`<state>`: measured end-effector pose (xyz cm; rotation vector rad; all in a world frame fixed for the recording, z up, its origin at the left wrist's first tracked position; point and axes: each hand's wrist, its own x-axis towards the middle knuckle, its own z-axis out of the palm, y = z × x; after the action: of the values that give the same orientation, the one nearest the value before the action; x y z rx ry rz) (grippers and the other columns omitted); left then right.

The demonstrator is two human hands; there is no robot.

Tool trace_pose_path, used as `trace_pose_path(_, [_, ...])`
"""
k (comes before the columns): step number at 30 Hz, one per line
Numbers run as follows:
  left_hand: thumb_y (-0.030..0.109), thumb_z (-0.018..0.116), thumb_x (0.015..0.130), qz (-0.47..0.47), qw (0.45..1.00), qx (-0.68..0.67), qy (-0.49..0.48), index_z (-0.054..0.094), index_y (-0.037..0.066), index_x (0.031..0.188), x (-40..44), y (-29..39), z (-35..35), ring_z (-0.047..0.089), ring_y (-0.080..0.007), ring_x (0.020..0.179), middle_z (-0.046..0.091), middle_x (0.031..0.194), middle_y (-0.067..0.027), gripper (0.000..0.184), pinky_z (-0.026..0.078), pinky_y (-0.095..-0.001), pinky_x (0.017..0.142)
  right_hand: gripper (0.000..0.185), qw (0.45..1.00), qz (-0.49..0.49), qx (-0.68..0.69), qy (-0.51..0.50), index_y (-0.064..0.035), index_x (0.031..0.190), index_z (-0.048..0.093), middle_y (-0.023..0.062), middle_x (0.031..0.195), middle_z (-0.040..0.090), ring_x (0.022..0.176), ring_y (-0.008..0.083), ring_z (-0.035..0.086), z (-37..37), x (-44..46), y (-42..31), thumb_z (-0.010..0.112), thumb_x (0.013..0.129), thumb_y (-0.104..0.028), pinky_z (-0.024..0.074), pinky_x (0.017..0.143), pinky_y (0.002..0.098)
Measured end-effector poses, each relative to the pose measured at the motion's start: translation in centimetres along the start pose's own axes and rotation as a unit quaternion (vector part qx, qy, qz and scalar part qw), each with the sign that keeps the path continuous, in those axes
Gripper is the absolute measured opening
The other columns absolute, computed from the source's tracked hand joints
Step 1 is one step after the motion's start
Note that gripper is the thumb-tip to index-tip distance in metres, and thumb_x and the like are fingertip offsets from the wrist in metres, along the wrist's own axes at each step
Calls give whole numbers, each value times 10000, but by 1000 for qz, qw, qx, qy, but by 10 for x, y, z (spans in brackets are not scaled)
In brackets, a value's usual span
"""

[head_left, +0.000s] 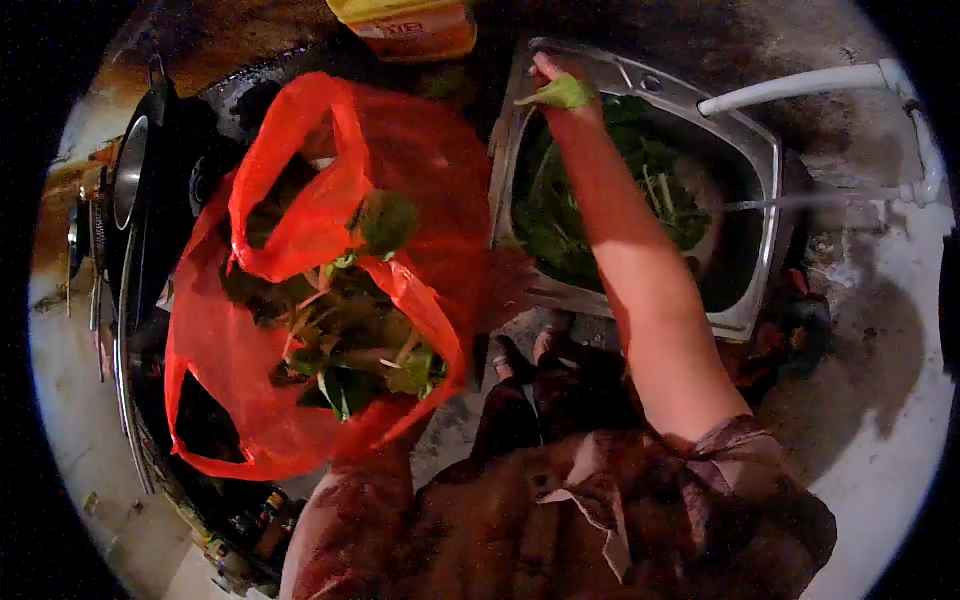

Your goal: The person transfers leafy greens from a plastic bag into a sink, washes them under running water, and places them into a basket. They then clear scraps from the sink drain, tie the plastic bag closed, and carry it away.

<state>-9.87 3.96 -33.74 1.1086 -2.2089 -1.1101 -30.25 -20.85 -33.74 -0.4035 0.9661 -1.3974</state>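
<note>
Right hand [545, 68] at the upper-left corner of the basin, fingers small and poorly lit; whether they are apart, together or closed on something, cannot tell. A pale-green leafy piece [566, 92] lies across the hand and wrist; gripped or merely clinging, not resolved. Left hand: hidden or too blurred to separate from the bag; finger state cannot be told. Left forearm [378, 462] passes beneath the translucent red plastic carrier bag [430, 150], so the left arm is the nearer to it. Bag mouth gapes, handle loops raised; inside, dark-green leafy vegetables with pale stalks [345, 350], several stalks slanting up and to the right in view. From the right hand, these lie down and to the left. The right forearm's long axis runs from lower right to upper left over the rectangular stainless-steel sink [735, 322]. Loose green leaves [560, 225] fill much of it, on both sides of the forearm, directly below and to the right of the hand. Farther out: white curved pipe [790, 90] at the sink's right; yellow-and-orange printed package [415, 32] above the bag; black round pan [150, 190] at far left.
</note>
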Motion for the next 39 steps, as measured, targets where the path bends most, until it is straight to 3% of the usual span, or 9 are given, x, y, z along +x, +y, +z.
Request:
trace_pose_path(9, [305, 651, 786, 26, 999, 40, -22, 583, 92, 1154, -1, 4, 3, 508, -291, 1143, 555, 1236, -106, 430, 399, -456, 970, 262, 860, -238, -449, -51, -47, 930, 685, 19, 802, 649, 663, 143, 572, 43, 60, 84, 724, 799, -271, 459, 606, 293])
trace_pose_path(14, [286, 673, 773, 31, 999, 35, -23, 591, 94, 1145, 2, 6, 5, 505, -293, 1149, 554, 1237, -107, 427, 394, -459, 978, 282, 963, -241, -67, -104, -62, 1027, 676, 32, 911, 662, 834, 152, 612, 7, 20, 56, 711, 803, -229, 499, 720, 318])
trace_pose_path(17, [275, 687, 765, 34, 999, 25, -23, 595, 94, 1139, 7, 0, 9, 503, -294, 1153, 554, 1238, -107, 426, 391, -461, 982, 253, 979, -127, -158, 6, -13, 1037, 655, 82, 903, 671, 803, 161, 622, -59, -54, 3, 651, 863, -196, 478, 687, 273])
trace_pose_path(20, [264, 700, 757, 23, 999, -9, -29, 600, 95, 1134, 14, -8, 11, 501, -295, 1157, 553, 1239, -107, 425, 387, -463, 987, 434, 908, 35, -402, 110, -77, 1243, 575, 75, 1200, 585, 1018, 190, 583, -211, -99, -13, 657, 829, -177, 505, 822, 340])
trace_pose_path(23, [253, 714, 749, 0, 998, -56, -40, 605, 96, 1128, 26, -12, 10, 499, -296, 1161, 553, 1240, -107, 425, 384, -465, 992, 560, 859, -170, -440, 198, -53, 1283, 533, 142, 1180, 598, 1040, 256, 576, -338, -120, -6, 708, 805, -286, 472, 833, 381])
trace_pose_path(27, [241, 737, 718, 22, 998, -3, -57, 610, 93, 1122, 21, -19, 11, 479, -306, 1195, 544, 1256, -107, 448, 351, -472, 1020, 691, 605, -160, -770, 122, -34, 1341, 450, 181, 1267, 535, 1123, 296, 533, -304, -89, 51, 720, 783, -339, 447, 902, 416])
trace_pose_path(33, [218, 742, 711, 117, 977, 162, -71, 604, 102, 1137, 10, -31, 6, 438, -308, 1257, 512, 1309, -101, 463, 318, -493, 1033, 710, 728, -18, -684, 38, 14, 1326, 444, 186, 1203, 583, 1047, 313, 580, -180, -93, 70, 720, 775, -338, 462, 901, 404])
trace_pose_path(37, [205, 756, 694, 122, 982, 134, -60, 599, 100, 1147, 7, -31, 9, 420, -314, 1273, 498, 1327, -99, 491, 307, -510, 1037, 712, 838, 57, -533, 102, 8, 1313, 466, 167, 1163, 617, 1013, 264, 605, -246, -134, 7, 738, 759, -348, 483, 859, 370])
trace_pose_path(39, [200, 760, 688, 131, 980, 132, -66, 598, 98, 1149, -8, -35, 8, 416, -318, 1276, 493, 1335, -99, 499, 306, -513, 1037, 708, 741, 7, -668, 68, -21, 1323, 462, 136, 1113, 636, 985, 228, 606, -339, -146, -7, 741, 762, -351, 488, 837, 355])
